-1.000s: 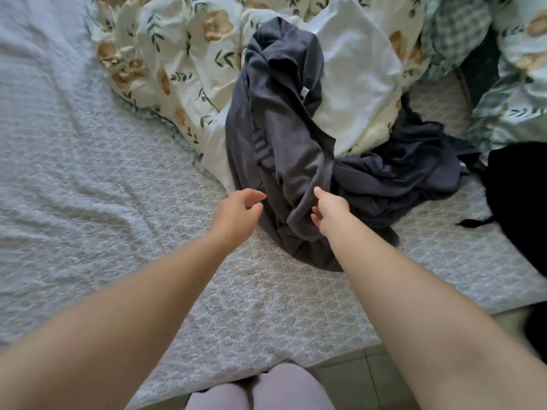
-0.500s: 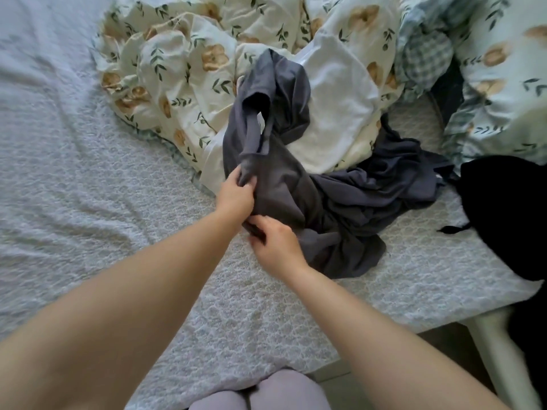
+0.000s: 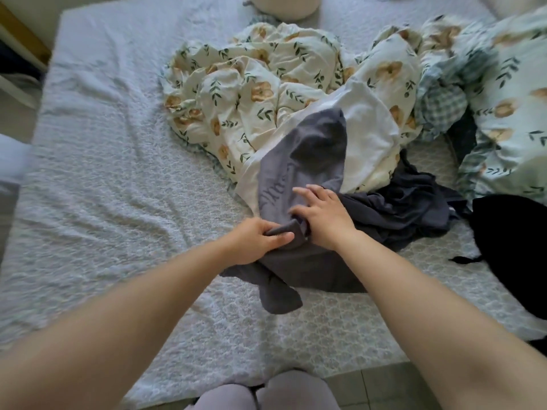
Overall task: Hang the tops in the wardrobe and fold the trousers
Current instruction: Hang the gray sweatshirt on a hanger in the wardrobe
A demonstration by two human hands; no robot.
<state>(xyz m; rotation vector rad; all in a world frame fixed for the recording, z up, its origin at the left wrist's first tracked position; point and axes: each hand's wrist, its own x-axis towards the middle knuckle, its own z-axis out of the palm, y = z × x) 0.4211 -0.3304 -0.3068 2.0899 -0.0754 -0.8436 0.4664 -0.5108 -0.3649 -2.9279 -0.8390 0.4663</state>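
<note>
- Left hand (image 3: 260, 241) has its fingers curled round a fold of the grey garment (image 3: 307, 161), pinching it near the middle of the bed (image 3: 103, 173).
- Right hand (image 3: 322, 220) is mostly open, with the fingers spread fairly straight and pressing on the same cloth just right of the left. The thumb sits by the fold, but I can't tell if it's hooking anything.
- The grey garment runs from the near edge of the bed up onto the floral duvet (image 3: 251, 93), with one end flopped toward me. It has some faint print on it. I honestly can't tell yet whether it's a top or trousers.
- My guess for doing this step well: find a hem or waistband with both hands, lift it and shake it out so the shape shows before choosing hanger or fold.
- Watch the dark navy garment (image 3: 408, 208), which touches the grey one on the right and may be tangled with it. Pulling hard could drag it along.
- A white cloth (image 3: 370, 134) lies under the far end of the grey one, so I'd lift rather than slide.
- A black garment (image 3: 515, 238) sits at the right edge, apart from the pile.
- The left side of the bed looks like the best spot for folding.
</note>
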